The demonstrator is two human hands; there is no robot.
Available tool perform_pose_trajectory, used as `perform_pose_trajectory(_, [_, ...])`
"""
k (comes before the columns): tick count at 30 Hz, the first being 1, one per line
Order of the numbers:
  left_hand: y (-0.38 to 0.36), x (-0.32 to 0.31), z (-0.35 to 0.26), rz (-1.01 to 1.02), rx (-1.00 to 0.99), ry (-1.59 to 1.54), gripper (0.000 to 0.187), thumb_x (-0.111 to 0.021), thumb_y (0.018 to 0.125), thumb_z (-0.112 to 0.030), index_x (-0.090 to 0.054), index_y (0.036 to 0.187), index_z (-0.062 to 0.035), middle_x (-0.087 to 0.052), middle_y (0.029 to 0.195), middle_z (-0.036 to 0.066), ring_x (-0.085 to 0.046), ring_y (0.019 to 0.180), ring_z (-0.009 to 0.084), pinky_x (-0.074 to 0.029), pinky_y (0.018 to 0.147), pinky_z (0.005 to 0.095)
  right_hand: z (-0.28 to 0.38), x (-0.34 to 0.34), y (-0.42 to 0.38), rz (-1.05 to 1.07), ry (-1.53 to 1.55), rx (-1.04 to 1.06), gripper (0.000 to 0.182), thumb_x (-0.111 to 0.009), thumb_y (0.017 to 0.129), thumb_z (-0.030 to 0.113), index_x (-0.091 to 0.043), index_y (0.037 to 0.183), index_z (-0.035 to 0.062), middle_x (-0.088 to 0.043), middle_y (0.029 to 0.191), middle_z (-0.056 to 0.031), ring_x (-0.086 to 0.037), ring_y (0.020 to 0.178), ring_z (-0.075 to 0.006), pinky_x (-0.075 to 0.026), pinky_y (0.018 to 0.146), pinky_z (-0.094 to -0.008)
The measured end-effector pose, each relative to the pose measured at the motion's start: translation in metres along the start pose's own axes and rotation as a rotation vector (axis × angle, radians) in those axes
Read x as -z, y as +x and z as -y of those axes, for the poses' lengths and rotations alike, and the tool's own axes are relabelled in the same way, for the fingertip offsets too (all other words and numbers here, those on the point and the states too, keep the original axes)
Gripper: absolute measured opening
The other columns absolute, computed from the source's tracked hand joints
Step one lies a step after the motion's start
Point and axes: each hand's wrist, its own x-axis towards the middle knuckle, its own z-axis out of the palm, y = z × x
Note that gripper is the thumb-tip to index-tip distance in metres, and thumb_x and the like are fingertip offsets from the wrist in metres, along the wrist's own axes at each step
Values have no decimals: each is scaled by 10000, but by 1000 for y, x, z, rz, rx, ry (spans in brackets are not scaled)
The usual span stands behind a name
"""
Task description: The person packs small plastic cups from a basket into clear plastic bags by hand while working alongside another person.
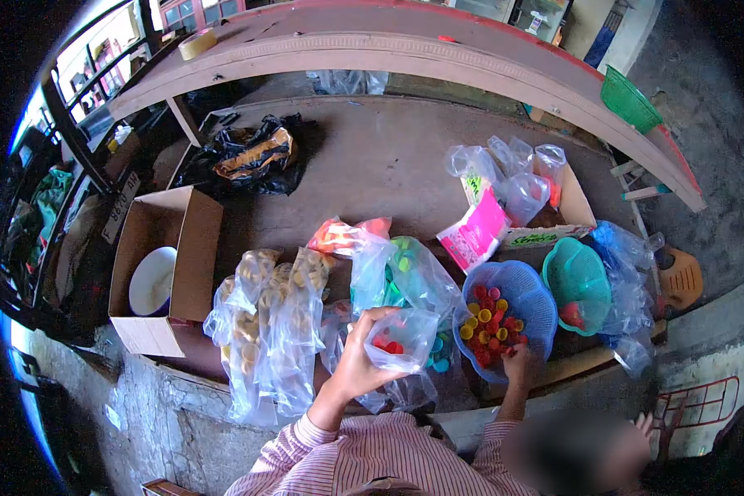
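Note:
My left hand (pixel 364 360) grips a clear plastic bag (pixel 417 331) by its side, its mouth open towards me. A few red caps (pixel 388 345) lie inside it. My right hand (pixel 518 364) is over the near rim of a blue plastic basket (pixel 531 302), fingers curled down at the red and yellow caps (pixel 489 322) heaped there. Its fingertips seem closed on red caps, partly hidden. Just beyond the held bag lies a clear bag of green caps (pixel 405 263). Left of it are long bags of yellowish-brown caps (pixel 293 298) and a bag of orange-red caps (pixel 351 236).
A green basket (pixel 583 285) stands right of the blue one, beside bluish plastic bags (pixel 628 281). Behind is a carton (pixel 570 231) with plastic bags and a pink packet (pixel 478 231). At left, a box (pixel 198 248) holds a white bucket (pixel 150 281). Another person's hand (pixel 643 426) shows lower right.

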Motion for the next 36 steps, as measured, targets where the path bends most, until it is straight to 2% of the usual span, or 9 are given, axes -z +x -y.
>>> perform_pose_trajectory(6, [3, 7, 4, 38, -67, 81, 691, -809, 514, -227, -447, 1064, -18, -515, 1032, 106, -527, 929, 207, -420, 792, 311, 41, 58, -23, -203, 911, 6, 240, -636, 762, 144, -536, 932, 6, -563, 912, -62, -537, 809, -138, -413, 749, -263])
perform_pose_trajectory(8, [7, 7, 1, 69, -58, 20, 717, -805, 510, -193, -438, 1102, -23, -509, 1070, 117, -487, 1012, 267, -353, 866, 351, 84, 95, -40, -180, 1320, 247, 234, -580, 815, 152, -535, 991, 5, -567, 963, -64, -532, 853, -112, -405, 756, -231])
perform_pose_trajectory(12, [11, 14, 3, 144, -70, 17, 740, -802, 512, -191, -426, 1125, -20, -507, 1080, 118, -487, 1009, 273, -355, 859, 360, 151, 156, -89, -103, 1164, 724, 268, -539, 764, 203, -545, 942, 2, -501, 1110, -139, -434, 1090, -238, -301, 941, -370])
perform_pose_trajectory(15, [8, 15, 7, 176, -76, -42, 742, -800, 510, -189, -430, 1130, -17, -504, 1086, 125, -486, 998, 282, -359, 849, 367, 184, 171, -106, -112, 704, 920, 229, -631, 714, 252, -617, 808, 43, -480, 1169, -127, -380, 1157, -327, -259, 971, -413])
perform_pose_trajectory(25, [3, 27, 1, 254, -214, -2, 753, -806, 486, -199, -444, 1123, -25, -506, 1085, 117, -489, 978, 283, -364, 833, 365, 198, 166, -132, -74, 441, 877, 312, -683, 684, 324, -648, 884, 87, -481, 1169, -151, -351, 1177, -360, -278, 979, -430])
perform_pose_trajectory(28, [3, 30, 4, 246, -222, -41, 747, -810, 489, -200, -446, 1118, -26, -507, 1086, 115, -489, 985, 277, -359, 839, 364, 177, 161, -122, -237, 840, 697, 148, -656, 724, 132, -609, 830, 40, -565, 988, -91, -531, 943, -226, -396, 823, -323])
perform_pose_trajectory(31, [1, 34, 4, 269, -208, -3, 743, -813, 492, -201, -444, 1111, -19, -507, 1092, 116, -488, 992, 274, -356, 847, 360, 129, 125, -89, -206, 973, 299, 162, -584, 804, 152, -571, 905, 26, -580, 876, -67, -555, 789, -142, -440, 690, -269])
perform_pose_trajectory(34, [2, 31, 3, 284, -130, -83, 739, -814, 494, -196, -444, 1105, -9, -509, 1082, 121, -490, 992, 276, -357, 856, 358, 61, 56, -48, -145, 683, 115, 290, -644, 746, 156, -531, 984, 34, -572, 846, -98, -572, 774, -216, -452, 668, -328])
perform_pose_trajectory(36, [3, 27, -3, 277, -115, -124, 726, -814, 493, -183, -448, 1093, 1, -512, 1063, 122, -493, 989, 276, -368, 858, 350, 23, 5, -31, -228, 414, 180, 334, -681, 694, 220, -565, 949, 37, -594, 852, -118, -585, 791, -237, -462, 687, -345])
